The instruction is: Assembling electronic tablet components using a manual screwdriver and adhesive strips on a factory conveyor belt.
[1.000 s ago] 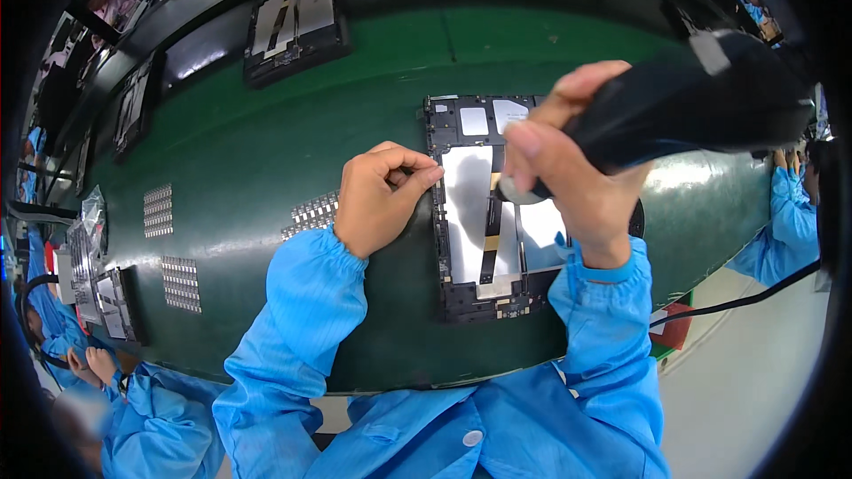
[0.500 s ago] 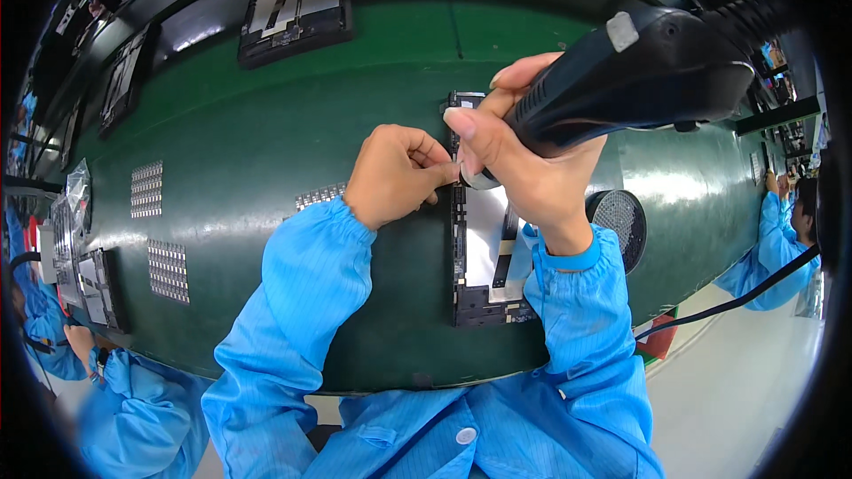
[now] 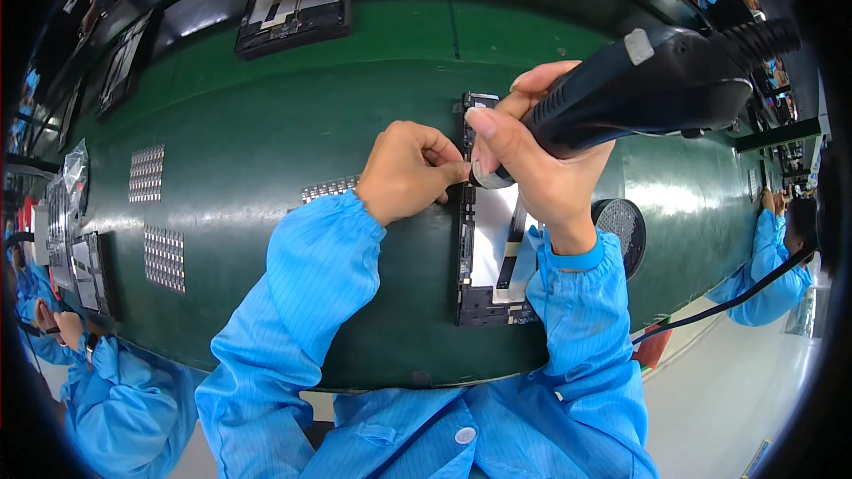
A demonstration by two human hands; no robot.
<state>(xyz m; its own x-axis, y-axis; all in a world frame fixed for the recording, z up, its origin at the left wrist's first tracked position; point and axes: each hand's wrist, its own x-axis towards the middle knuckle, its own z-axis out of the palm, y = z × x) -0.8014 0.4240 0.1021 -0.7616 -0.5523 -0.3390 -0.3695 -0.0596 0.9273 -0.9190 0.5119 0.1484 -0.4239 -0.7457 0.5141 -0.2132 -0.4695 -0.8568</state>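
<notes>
My right hand is wrapped round a black hot-air gun with a ribbed grip and a corrugated cable sleeve. Its silvery nozzle points down at the upper left edge of an opened tablet. The tablet lies upright to my view, with a silver plate and a dark flex strip inside. My left hand is closed, thumb and forefinger pinched at that same edge, touching or nearly touching the nozzle. Whatever the pinch holds is too small to make out. My right hand and the gun hide the tablet's upper right.
Sheets of small parts lie on the green table at left, another partly behind my left sleeve. A round black dish stands by my right forearm. More opened tablets rest at the back. Co-workers sit on both sides.
Both hands and the gun appear slightly further right, but the tablet and the view have shifted too. The grips look the same. A co-worker's hands at lower left have moved.
</notes>
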